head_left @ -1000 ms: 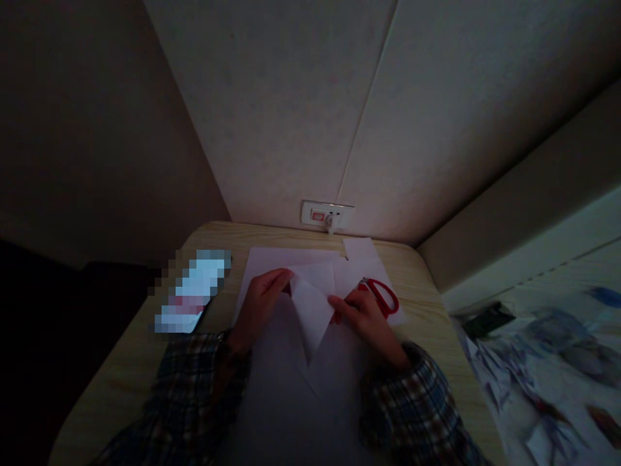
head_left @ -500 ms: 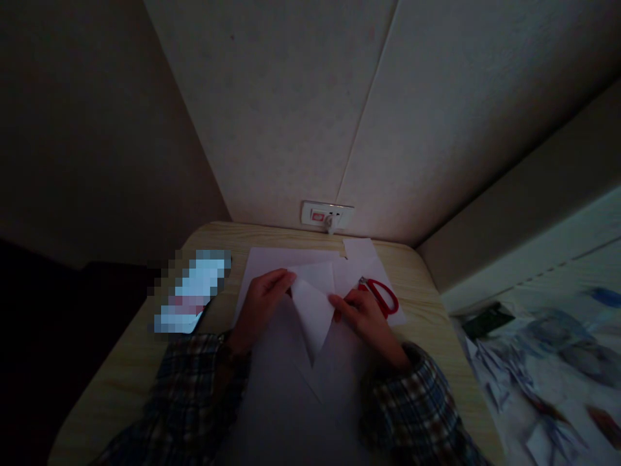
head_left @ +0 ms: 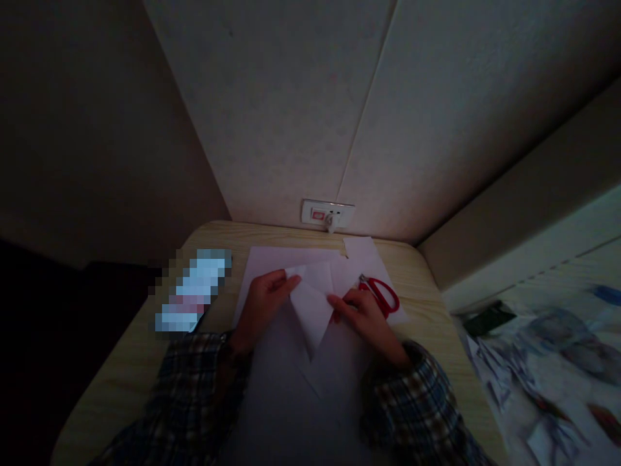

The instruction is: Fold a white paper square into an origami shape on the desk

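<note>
Between my hands is a folded piece of white paper (head_left: 311,310), its point turned down toward me. My left hand (head_left: 264,301) pinches its upper left corner, with the thumb lying on top. At the right edge, my right hand (head_left: 361,314) grips the paper between thumb and fingers. Under it all lie white paper sheets (head_left: 286,414) spread over the table. Red-handled scissors (head_left: 385,296) rest just beyond my right hand, partly hidden by it.
A phone with a lit, blurred screen (head_left: 196,288) lies on the wooden table (head_left: 111,388) at the left. A wall socket with a plug (head_left: 328,215) sits behind the table. To the right, lower down, are crumpled papers and plastic bags (head_left: 557,330).
My left thumb has moved a little to the right over the paper's upper left corner. The paper has shifted slightly left; my right hand stays nearly still.
</note>
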Available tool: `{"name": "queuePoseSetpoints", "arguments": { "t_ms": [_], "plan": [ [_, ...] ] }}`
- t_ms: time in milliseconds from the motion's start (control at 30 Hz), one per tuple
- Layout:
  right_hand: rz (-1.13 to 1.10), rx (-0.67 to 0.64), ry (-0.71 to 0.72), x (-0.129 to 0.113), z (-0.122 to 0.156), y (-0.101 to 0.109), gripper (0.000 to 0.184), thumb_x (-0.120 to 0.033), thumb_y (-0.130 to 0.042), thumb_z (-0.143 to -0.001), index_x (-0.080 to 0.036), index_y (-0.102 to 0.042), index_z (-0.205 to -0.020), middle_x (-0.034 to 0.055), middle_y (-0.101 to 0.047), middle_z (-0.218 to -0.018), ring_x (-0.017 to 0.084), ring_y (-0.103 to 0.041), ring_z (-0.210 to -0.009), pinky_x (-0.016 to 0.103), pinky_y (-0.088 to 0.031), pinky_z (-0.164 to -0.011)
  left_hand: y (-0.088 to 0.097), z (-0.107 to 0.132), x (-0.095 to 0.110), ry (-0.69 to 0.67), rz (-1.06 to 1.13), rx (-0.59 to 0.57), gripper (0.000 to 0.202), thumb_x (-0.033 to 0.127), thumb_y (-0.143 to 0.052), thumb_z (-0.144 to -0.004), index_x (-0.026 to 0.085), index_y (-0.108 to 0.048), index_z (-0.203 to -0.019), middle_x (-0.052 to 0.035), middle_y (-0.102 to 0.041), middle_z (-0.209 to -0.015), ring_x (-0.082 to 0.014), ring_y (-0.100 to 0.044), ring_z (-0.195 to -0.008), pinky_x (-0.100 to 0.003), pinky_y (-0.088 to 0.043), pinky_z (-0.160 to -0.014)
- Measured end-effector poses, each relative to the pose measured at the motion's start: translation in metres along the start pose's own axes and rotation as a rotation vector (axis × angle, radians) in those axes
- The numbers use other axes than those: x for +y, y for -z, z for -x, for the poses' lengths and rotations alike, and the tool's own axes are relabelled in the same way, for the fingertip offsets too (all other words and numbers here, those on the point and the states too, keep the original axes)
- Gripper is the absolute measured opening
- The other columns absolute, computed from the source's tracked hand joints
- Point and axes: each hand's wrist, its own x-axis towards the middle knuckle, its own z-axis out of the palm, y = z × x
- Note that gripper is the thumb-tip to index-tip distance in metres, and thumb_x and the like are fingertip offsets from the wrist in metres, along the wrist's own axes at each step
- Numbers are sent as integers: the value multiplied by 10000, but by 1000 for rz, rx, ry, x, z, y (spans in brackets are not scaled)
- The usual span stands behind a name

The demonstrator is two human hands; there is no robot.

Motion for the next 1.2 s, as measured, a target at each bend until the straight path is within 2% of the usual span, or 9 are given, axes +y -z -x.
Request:
{"name": "queuePoseSetpoints", "arguments": {
  "t_ms": [133,367,600,767,1000,1200],
  "plan": [
    [-16,23,-25,-2,0,-3,418,-421,-534,-821,-156,-620,-509,15,-617,-531,107,-538,-509,223,-386,-528,-1,0,0,-13,2,18,304,421,-685,-644,127,-626,-699,-2,-637,-637,-157,-593,-636,-225,-450,-573],
    [-36,25,-61,-2,-2,-5,404,-395,-579,-791,-148,-613,-472,19,-601,-484,108,-521,-469,226,-368,-502,-2,0,0,-16,-63,34,269,399,-656,-658,147,-584,-600,27,-584,-568,-108,-524,-543,-184,-375,-481],
    [-16,-10,-103,-3,-3,-2,390,-357,-598,-782,-145,-610,-455,0,-543,-429,98,-486,-444,225,-327,-470,1,-3,-5,-10,-61,9,232,359,-617,-695,149,-587,-602,26,-584,-583,-112,-531,-576,-191,-386,-525],
    [2,8,-141,-3,-4,-2,383,-334,-599,-785,-142,-608,-454,-20,-482,-392,90,-455,-432,225,-312,-471,4,-5,-8,-63,1,-33,196,338,-602,-732,149,-630,-685,15,-621,-660,-124,-560,-667,-204,-421,-625],
    [-31,-32,-145,-4,-2,-3,395,-356,-589,-788,-139,-607,-458,-11,-516,-417,87,-453,-426,223,-322,-467,6,-4,-4,-83,-37,60,184,316,-633,-715,152,-632,-632,35,-588,-583,-105,-533,-597,-189,-395,-572],
    [-54,-43,-136,-5,-1,-2,409,-389,-576,-791,-134,-622,-474,6,-552,-438,94,-469,-434,224,-333,-466,6,-3,0,-125,-83,82,179,304,-640,-700,148,-649,-614,27,-594,-571,-112,-535,-588,-196,-392,-558]
  ]
}}
